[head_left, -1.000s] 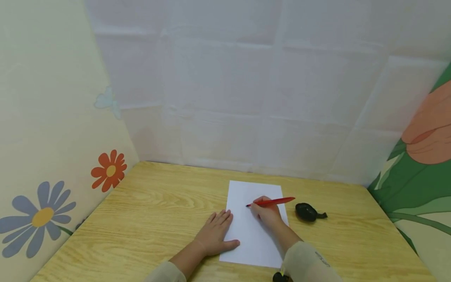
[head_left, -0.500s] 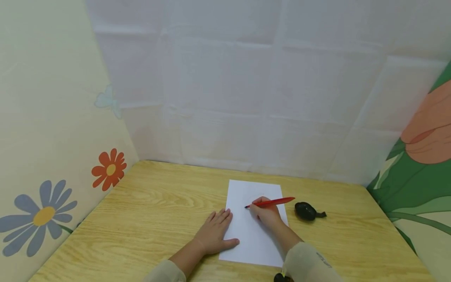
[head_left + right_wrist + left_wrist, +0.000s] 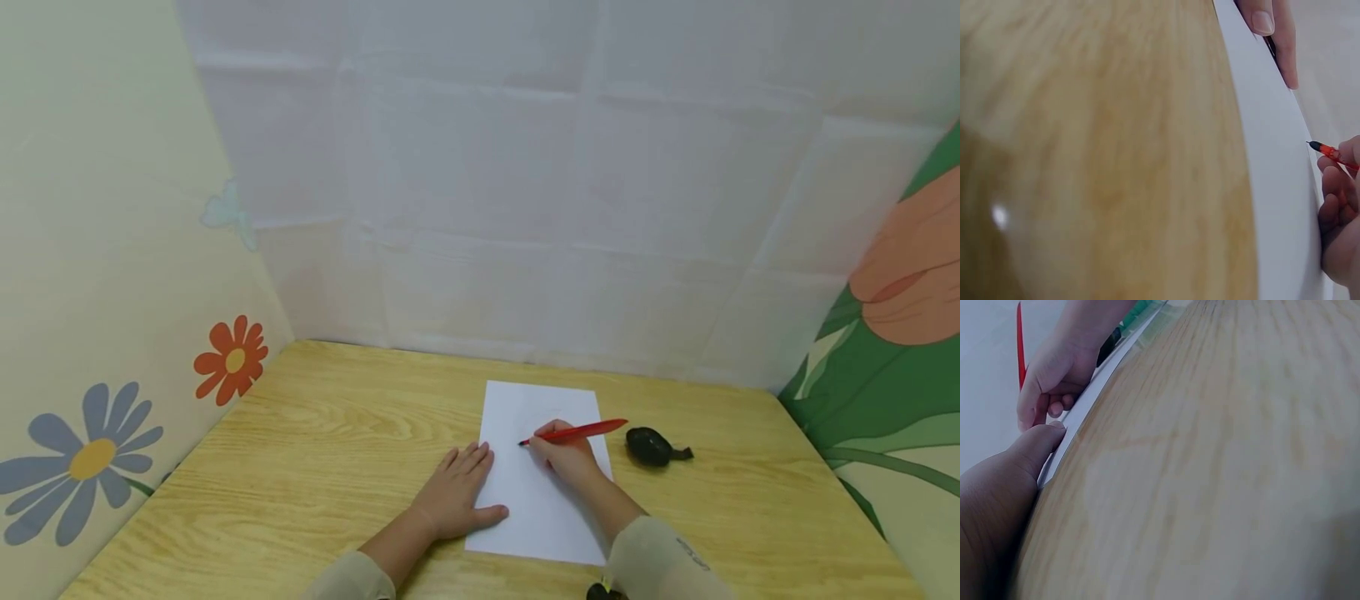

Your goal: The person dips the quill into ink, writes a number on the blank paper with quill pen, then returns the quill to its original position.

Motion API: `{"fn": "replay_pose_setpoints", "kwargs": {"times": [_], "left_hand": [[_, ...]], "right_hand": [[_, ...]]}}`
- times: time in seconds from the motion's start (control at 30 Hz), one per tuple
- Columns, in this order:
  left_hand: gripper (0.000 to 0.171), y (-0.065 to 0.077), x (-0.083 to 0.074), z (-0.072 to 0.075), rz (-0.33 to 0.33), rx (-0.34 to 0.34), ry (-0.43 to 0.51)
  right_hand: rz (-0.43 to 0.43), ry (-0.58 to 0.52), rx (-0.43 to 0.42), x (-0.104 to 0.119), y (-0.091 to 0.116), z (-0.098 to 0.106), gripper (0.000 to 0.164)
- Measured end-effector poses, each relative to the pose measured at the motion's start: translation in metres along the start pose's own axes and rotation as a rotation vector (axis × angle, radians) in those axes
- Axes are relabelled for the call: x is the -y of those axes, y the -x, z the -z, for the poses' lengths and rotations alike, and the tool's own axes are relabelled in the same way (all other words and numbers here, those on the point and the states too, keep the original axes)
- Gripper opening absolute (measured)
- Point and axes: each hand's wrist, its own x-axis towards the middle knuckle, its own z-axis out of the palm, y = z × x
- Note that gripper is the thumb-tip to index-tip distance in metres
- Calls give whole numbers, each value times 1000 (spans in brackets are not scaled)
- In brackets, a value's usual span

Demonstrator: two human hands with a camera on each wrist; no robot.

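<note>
Fingers [image 3: 1352, 149] pinching pen [image 3: 585, 430], left wrist view hiding nib [image 3: 1315, 145]

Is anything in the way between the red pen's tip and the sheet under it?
Nothing visible is. The right hand grips the red pen, tip over the white sheet; the left hand rests at the sheet's left edge, and the black object lies off to the right.

Red pen [image 3: 1330, 152] over white paper [image 3: 1282, 169]

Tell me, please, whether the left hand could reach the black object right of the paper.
Probably not directly: the right hand, holding the red pen, lies between the left hand and the black object.
</note>
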Motion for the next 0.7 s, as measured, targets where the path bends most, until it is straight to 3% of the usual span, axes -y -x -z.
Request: {"fn": "replay_pose_setpoints", "kwargs": {"times": [0.7], "left_hand": [[92,0,1,1,3,21,1]], "right_hand": [[33,33,29,-1,7,1,13]]}}
